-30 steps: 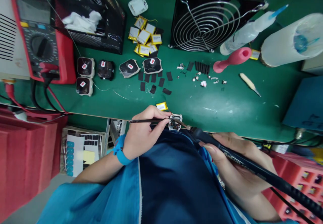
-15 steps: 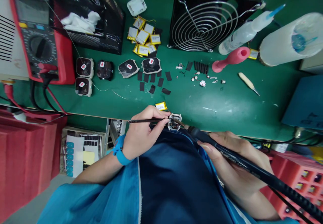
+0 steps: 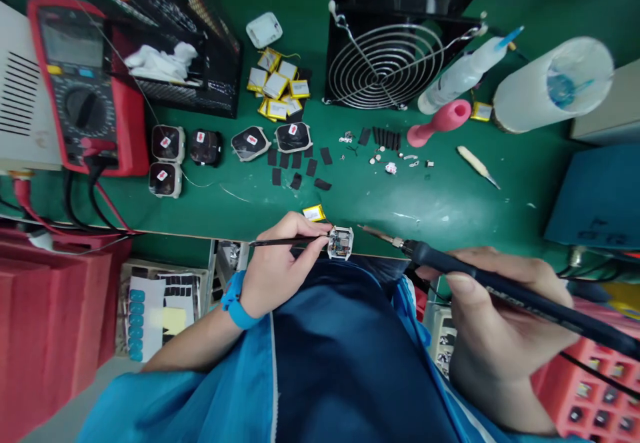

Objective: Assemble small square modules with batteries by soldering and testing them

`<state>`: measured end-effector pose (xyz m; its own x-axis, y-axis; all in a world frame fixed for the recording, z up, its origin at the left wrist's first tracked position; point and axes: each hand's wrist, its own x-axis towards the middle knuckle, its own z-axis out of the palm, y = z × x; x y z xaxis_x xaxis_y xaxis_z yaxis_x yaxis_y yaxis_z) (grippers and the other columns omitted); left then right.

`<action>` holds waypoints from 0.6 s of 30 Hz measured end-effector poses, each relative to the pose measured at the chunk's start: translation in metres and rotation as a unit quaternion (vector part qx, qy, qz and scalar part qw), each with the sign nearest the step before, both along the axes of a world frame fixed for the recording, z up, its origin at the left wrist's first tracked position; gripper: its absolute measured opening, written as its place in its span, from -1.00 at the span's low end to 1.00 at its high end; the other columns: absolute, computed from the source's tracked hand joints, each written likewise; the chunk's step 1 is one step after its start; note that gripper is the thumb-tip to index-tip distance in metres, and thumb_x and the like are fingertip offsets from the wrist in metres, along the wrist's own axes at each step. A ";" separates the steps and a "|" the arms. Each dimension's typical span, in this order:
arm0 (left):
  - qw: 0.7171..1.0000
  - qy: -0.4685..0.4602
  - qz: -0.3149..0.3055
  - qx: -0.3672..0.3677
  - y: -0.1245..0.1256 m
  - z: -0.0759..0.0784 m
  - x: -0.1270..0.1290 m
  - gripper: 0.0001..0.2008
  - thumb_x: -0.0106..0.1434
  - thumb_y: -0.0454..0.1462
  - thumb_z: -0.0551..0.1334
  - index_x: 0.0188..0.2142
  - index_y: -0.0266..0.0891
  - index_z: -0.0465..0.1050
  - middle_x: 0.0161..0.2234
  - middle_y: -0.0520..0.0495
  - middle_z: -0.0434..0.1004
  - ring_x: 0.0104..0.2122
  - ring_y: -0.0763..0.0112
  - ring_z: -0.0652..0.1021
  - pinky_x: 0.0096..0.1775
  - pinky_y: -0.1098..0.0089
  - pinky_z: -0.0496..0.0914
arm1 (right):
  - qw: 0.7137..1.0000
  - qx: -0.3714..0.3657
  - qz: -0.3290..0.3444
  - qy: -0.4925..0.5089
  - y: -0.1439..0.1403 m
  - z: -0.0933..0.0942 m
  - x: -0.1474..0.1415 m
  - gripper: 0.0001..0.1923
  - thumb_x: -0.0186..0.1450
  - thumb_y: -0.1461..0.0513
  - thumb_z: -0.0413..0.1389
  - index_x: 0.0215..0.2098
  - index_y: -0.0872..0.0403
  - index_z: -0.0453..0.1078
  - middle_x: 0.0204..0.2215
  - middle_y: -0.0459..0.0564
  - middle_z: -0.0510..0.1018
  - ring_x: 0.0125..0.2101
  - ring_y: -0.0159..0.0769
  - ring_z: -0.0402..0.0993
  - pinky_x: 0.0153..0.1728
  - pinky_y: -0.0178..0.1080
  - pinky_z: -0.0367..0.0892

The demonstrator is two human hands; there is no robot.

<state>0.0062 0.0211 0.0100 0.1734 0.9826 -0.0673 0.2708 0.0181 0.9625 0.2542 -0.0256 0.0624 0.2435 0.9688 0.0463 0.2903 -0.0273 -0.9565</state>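
Observation:
My left hand (image 3: 280, 260) is closed on dark tweezers (image 3: 273, 242), whose tip end meets the left edge of an opened watch case (image 3: 341, 243) with its circuit board showing. What the tips pinch is too small to tell. The case sits at the table's front edge. A small yellow battery (image 3: 314, 213) lies just behind it, with a thin wire leading toward the case. In my right hand (image 3: 505, 310) is a soldering iron (image 3: 450, 266). Its tip points left and is a short way right of the case, apart from it.
Behind are black tape pieces (image 3: 296, 181), closed watches (image 3: 250, 143), a heap of batteries (image 3: 275, 85) and a fan (image 3: 383, 66). A red multimeter (image 3: 83, 106) stands left. Bottles (image 3: 457, 76), a cream-handled tool (image 3: 477, 166) and a blue box (image 3: 595, 196) are right.
The soldering iron's tip was over the watch case's board; my right hand has drawn it away to the right. My left hand keeps its hold on the tweezers. The view has shifted slightly.

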 end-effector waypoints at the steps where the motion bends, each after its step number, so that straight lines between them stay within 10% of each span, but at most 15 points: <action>1: 1.000 -0.001 0.001 -0.001 0.000 0.000 0.000 -0.89 0.36 -0.37 0.31 -0.26 -0.18 0.40 -0.21 -0.02 0.64 -0.11 0.30 0.69 -0.02 0.23 0.59 | 1.000 0.012 -0.012 0.011 0.002 -0.003 0.000 -0.77 0.27 0.31 0.34 -0.11 0.00 0.52 -0.32 -0.08 0.68 -0.39 -0.17 0.68 -0.37 -0.14 0.55; 11: 0.998 -0.001 0.043 0.041 0.006 0.005 -0.004 -0.87 0.31 -0.31 0.35 -0.30 -0.15 0.40 -0.26 0.04 0.65 -0.18 0.33 0.70 -0.09 0.32 0.61 | 0.997 -0.028 0.051 0.044 0.012 0.001 0.047 -0.84 0.36 0.16 0.27 -0.11 0.01 0.55 -0.39 -0.03 0.70 -0.40 -0.22 0.69 -0.37 -0.21 0.59; 18: 0.994 0.038 0.099 0.003 0.016 0.004 -0.007 -0.83 0.28 -0.12 0.37 -0.30 -0.09 0.44 -0.14 0.03 0.62 -0.17 0.20 0.68 -0.08 0.12 0.66 | 0.970 0.093 -0.217 -0.064 0.016 0.052 0.163 -0.56 0.27 -0.09 0.28 -0.07 0.04 0.52 -0.40 0.00 0.65 -0.40 -0.17 0.63 -0.35 -0.13 0.57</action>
